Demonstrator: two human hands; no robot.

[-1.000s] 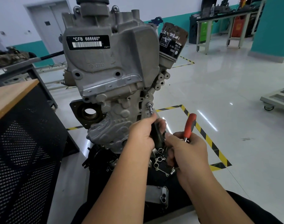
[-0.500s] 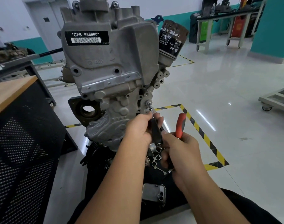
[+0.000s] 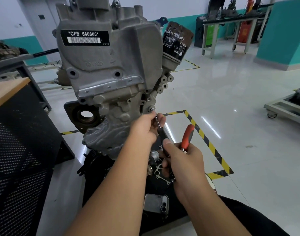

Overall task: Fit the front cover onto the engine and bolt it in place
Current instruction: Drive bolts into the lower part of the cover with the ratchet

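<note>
A grey cast-aluminium front cover (image 3: 110, 79), labelled "CFB 666660", sits against the upright engine (image 3: 152, 92). The left hand (image 3: 144, 130) pinches a driver shaft (image 3: 157, 121) on a bolt (image 3: 152, 109); the right hand (image 3: 183, 160) grips the black handle (image 3: 163, 137) and an orange-handled tool (image 3: 186, 136).

front cover (image 3: 111, 68) — grey cast metal, upright on engine | bolt (image 3: 152, 109) — apparently part-seated, right edge

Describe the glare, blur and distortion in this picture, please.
Head view: ceiling lights leave bright streaks on the glossy floor; the wide-angle lens bends the teal wall and bench near the edges; the engine label reads sharp, while the hands, left and right, and the driver look slightly soft.
</note>
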